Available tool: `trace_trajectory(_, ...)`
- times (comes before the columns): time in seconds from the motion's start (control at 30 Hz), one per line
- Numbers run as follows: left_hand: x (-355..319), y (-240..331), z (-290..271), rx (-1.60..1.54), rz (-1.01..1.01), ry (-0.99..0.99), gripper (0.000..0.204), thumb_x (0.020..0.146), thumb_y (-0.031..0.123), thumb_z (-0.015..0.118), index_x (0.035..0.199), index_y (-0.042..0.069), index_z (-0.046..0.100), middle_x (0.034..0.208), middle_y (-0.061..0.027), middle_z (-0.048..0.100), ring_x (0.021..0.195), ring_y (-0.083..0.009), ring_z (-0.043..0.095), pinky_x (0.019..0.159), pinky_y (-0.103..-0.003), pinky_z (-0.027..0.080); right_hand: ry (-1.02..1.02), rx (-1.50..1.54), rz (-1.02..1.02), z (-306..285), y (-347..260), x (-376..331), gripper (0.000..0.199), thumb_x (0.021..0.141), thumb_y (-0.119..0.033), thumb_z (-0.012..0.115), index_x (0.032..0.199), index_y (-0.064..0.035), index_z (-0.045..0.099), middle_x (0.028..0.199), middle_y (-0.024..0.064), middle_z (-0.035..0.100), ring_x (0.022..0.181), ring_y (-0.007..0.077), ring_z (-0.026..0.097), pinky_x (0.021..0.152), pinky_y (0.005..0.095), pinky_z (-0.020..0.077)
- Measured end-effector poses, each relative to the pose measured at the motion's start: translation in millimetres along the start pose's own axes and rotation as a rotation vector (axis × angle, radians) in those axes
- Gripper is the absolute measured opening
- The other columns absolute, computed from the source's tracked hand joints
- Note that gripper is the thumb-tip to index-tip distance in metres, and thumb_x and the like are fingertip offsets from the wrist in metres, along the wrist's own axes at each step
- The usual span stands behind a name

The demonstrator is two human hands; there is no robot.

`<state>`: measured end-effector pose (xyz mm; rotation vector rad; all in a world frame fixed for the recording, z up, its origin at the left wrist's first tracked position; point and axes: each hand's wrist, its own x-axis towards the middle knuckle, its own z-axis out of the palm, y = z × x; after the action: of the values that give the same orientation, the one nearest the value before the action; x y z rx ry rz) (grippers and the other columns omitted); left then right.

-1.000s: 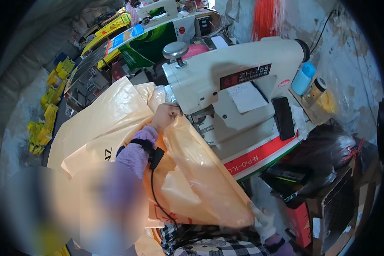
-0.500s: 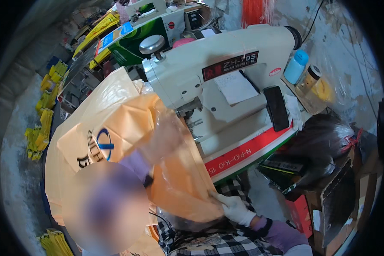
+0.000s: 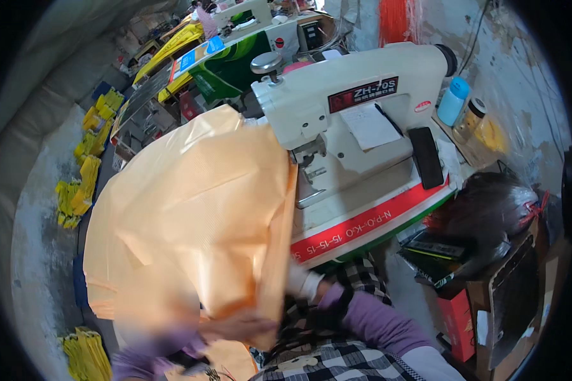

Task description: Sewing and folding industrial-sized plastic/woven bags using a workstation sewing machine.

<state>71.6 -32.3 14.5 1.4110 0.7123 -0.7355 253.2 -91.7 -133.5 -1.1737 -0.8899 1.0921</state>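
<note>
A large peach-orange plastic woven sack [image 3: 190, 209] lies spread to the left of the sewing machine, its plain side up and its right edge beside the machine's needle area. My left hand [image 3: 238, 325] is closed on the sack's near edge, low in the picture. Close to the right edge of the sack is my right hand [image 3: 302, 282], in a white glove; motion smears its fingers, and part of it is hidden by the sack. The white industrial sewing machine [image 3: 362, 70] stands beyond both hands. More orange sack material [image 3: 225, 362] shows under my left forearm.
On the machine table lie a paper pad [image 3: 368, 127] and a black phone [image 3: 426, 157]. A blue bottle [image 3: 453, 101] and a jar [image 3: 470, 120] stand at the right. Cardboard boxes [image 3: 508, 305] are at lower right. Yellow bundles [image 3: 79, 190] lie along the left floor.
The printed face and clear liner no longer show; the sack's plain side is up. My left hand has come down to the near edge. My right hand has moved left and up.
</note>
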Motion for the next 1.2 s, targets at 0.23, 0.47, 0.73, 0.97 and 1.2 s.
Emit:
trace_trajectory(0.23, 14, 24, 42, -0.313, 0.327, 0.293, 0.027, 0.096, 0.029, 0.057, 0.108, 0.006, 0.065, 0.09, -0.0031, 0.06, 0.082, -0.0174, 0.06, 0.07, -0.033, 0.052, 0.222, 0.652, 0.163, -37, -78, -44, 0.032, 0.094, -0.012, 0.053, 0.124, 0.0006, 0.054, 0.118, 0.0122, 0.061, 0.113, 0.0175, 0.055, 0.097, 0.0339, 0.0439)
trace_trajectory(0.47, 32, 162, 36, 1.346, 1.084, 0.566, 0.017, 0.065, 0.008, 0.065, 0.081, 0.008, 0.066, 0.078, -0.0058, 0.055, 0.071, -0.0248, 0.054, 0.062, -0.035, 0.047, 0.289, 0.004, -0.112, -23, -69, -80, 0.054, 0.09, -0.016, 0.062, 0.137, 0.0005, 0.042, 0.131, 0.0152, 0.052, 0.122, 0.026, 0.051, 0.099, 0.0366, 0.0433)
trace_trajectory(0.73, 47, 83, 68, 1.318, 0.485, -0.062, 0.021, 0.075, 0.012, 0.062, 0.093, 0.004, 0.056, 0.081, -0.0106, 0.06, 0.066, -0.0307, 0.061, 0.06, -0.038, 0.052, 0.206, -0.253, 0.082, -45, -87, -159, 0.051, 0.085, -0.015, 0.05, 0.133, 0.0005, 0.044, 0.089, 0.029, 0.063, 0.083, 0.044, 0.064, 0.075, 0.0427, 0.0534)
trace_trajectory(0.97, 56, 87, 85, 1.458, 0.636, -0.03, 0.03, 0.084, 0.012, 0.055, 0.112, 0.006, 0.048, 0.085, -0.0121, 0.058, 0.063, -0.0294, 0.063, 0.059, -0.039, 0.053, 0.343, -0.415, 0.084, -50, -82, -129, 0.071, 0.083, -0.022, 0.062, 0.144, 0.0011, 0.033, 0.085, 0.0251, 0.067, 0.08, 0.037, 0.068, 0.075, 0.0412, 0.0527)
trace_trajectory(1.2, 83, 157, -30, 1.578, 0.529, -0.118, 0.037, 0.081, 0.042, 0.066, 0.092, 0.006, 0.065, 0.09, -0.0095, 0.067, 0.09, -0.029, 0.063, 0.086, -0.038, 0.049, 0.172, -0.653, 0.147, -36, -91, -154, 0.076, 0.079, -0.009, 0.054, 0.148, 0.0, 0.023, 0.059, 0.0221, 0.059, 0.052, 0.0402, 0.059, 0.054, 0.0516, 0.048)
